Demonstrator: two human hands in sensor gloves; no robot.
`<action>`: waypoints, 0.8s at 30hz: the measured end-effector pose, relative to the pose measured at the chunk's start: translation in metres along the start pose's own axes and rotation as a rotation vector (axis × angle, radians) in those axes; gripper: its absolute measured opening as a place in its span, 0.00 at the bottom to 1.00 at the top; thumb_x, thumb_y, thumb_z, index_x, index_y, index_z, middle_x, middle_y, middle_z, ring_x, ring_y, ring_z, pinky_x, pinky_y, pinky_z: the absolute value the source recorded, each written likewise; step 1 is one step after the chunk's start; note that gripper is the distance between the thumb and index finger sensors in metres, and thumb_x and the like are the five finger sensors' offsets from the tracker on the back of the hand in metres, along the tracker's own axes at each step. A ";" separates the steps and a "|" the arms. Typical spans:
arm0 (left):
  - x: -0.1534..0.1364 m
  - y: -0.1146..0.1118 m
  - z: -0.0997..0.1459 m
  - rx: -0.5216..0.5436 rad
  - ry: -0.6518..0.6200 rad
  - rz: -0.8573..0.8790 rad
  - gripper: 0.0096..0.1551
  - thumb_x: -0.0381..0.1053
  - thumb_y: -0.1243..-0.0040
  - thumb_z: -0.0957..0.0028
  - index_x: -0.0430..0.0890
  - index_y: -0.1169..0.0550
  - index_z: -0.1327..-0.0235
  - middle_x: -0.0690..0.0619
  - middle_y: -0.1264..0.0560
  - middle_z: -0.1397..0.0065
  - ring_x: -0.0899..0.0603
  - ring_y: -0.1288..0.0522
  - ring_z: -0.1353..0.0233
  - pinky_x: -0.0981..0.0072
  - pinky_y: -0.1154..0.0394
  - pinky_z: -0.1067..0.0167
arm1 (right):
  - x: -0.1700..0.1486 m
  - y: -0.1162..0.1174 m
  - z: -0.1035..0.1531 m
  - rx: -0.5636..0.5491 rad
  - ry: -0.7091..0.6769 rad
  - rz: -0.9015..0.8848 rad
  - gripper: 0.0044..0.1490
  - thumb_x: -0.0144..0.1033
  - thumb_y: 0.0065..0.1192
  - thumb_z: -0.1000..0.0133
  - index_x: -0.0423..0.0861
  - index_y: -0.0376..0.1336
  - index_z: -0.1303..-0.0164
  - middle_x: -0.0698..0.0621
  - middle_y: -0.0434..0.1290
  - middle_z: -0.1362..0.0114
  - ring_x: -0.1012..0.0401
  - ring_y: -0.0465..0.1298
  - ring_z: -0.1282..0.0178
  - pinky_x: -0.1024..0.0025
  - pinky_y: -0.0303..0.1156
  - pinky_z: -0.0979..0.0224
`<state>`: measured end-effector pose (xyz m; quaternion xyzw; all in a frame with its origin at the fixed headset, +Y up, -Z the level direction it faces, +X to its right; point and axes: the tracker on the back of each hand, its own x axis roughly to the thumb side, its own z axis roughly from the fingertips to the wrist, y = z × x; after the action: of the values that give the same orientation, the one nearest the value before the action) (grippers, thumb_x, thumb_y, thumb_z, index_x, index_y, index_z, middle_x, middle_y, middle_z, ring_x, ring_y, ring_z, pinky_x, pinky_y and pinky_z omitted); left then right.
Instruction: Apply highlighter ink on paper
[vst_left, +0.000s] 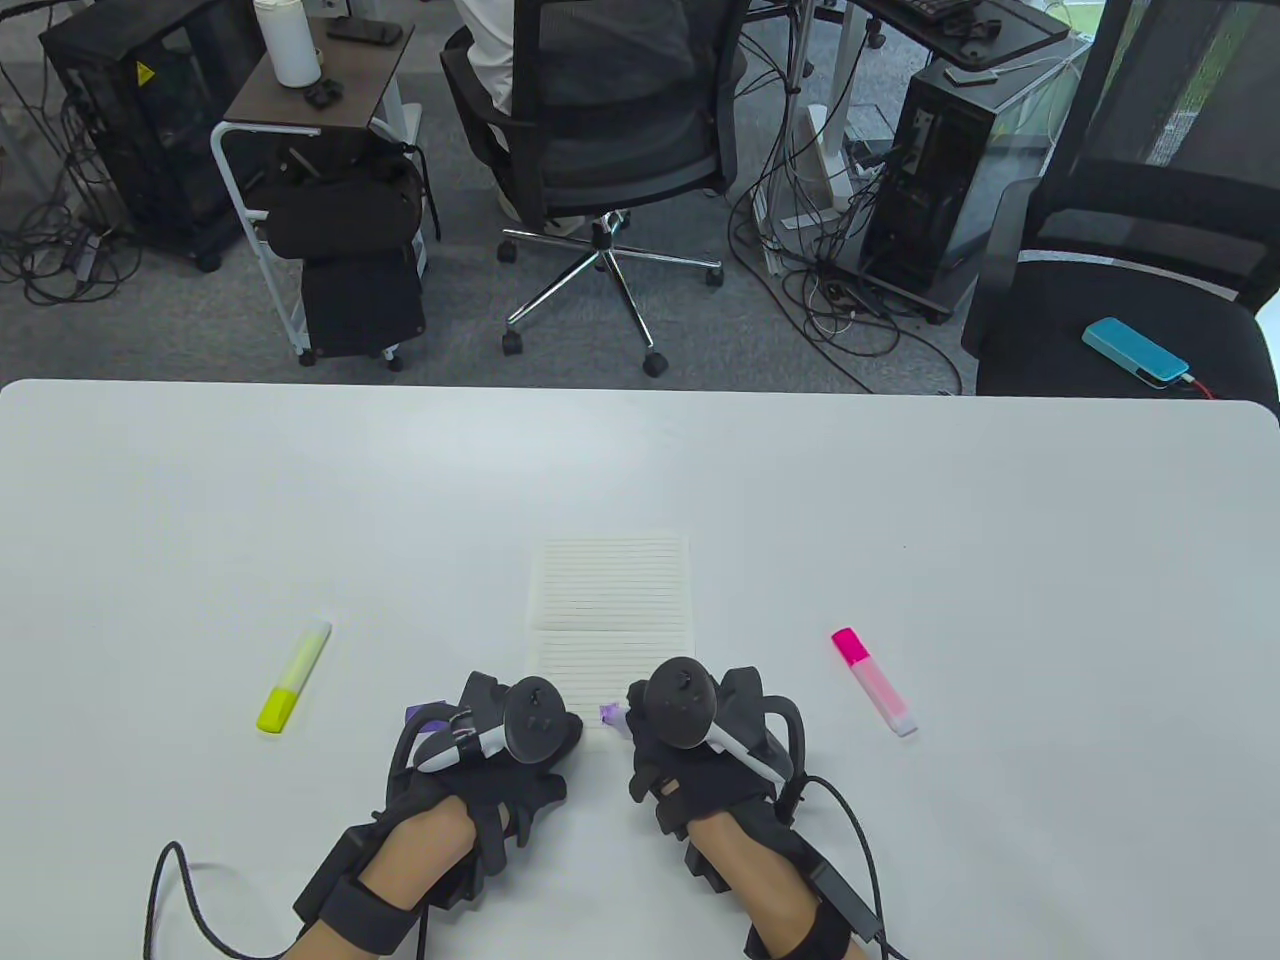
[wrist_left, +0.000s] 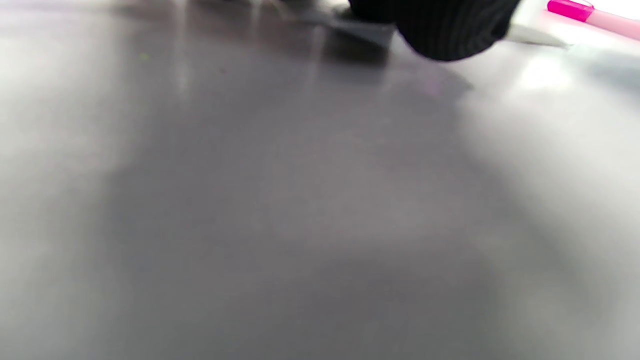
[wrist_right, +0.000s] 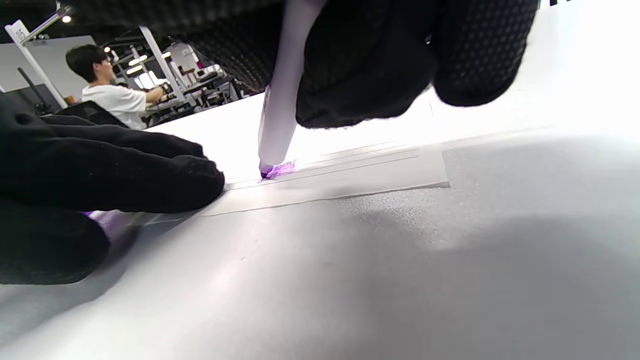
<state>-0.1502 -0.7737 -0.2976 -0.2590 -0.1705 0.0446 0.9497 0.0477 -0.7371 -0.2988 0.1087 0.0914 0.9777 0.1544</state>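
Note:
A lined paper sheet (vst_left: 612, 600) lies at the table's middle. My right hand (vst_left: 645, 722) grips a purple highlighter (wrist_right: 281, 105) and its tip (wrist_right: 266, 173) touches the paper's near edge (wrist_right: 350, 176), beside a short purple mark (wrist_right: 284, 169). The tip also shows in the table view (vst_left: 608, 714). My left hand (vst_left: 540, 745) rests on the table at the paper's near left corner, with its fingers (wrist_right: 150, 170) curled by the tip. A purple piece, seemingly the cap (wrist_right: 100, 220), shows under those fingers.
A yellow highlighter (vst_left: 293, 677) lies capped on the table to the left. A pink highlighter (vst_left: 873, 683) lies to the right and also shows in the left wrist view (wrist_left: 590, 14). Glove cables trail off the table's near edge. Chairs stand beyond the far edge.

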 end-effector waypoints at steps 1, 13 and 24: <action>0.000 0.000 0.000 0.001 0.001 0.001 0.40 0.61 0.44 0.54 0.62 0.42 0.26 0.54 0.53 0.18 0.34 0.54 0.19 0.32 0.54 0.27 | -0.001 0.002 -0.001 -0.022 -0.006 0.004 0.24 0.40 0.60 0.32 0.47 0.66 0.27 0.42 0.79 0.42 0.52 0.80 0.59 0.45 0.73 0.37; 0.000 0.000 0.000 0.001 0.000 0.005 0.40 0.62 0.44 0.53 0.62 0.42 0.26 0.54 0.53 0.18 0.34 0.54 0.19 0.32 0.54 0.27 | -0.011 -0.004 -0.002 0.049 0.037 -0.037 0.24 0.39 0.60 0.32 0.45 0.65 0.27 0.41 0.79 0.43 0.52 0.80 0.60 0.45 0.74 0.37; 0.000 0.000 0.000 0.000 0.001 0.006 0.40 0.62 0.44 0.54 0.62 0.42 0.26 0.54 0.53 0.18 0.34 0.54 0.19 0.32 0.54 0.27 | -0.012 -0.008 -0.002 0.062 0.045 -0.018 0.24 0.39 0.61 0.33 0.45 0.66 0.27 0.41 0.79 0.43 0.52 0.80 0.60 0.45 0.74 0.37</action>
<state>-0.1505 -0.7737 -0.2976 -0.2595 -0.1694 0.0474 0.9496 0.0605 -0.7340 -0.3043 0.0908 0.1258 0.9753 0.1575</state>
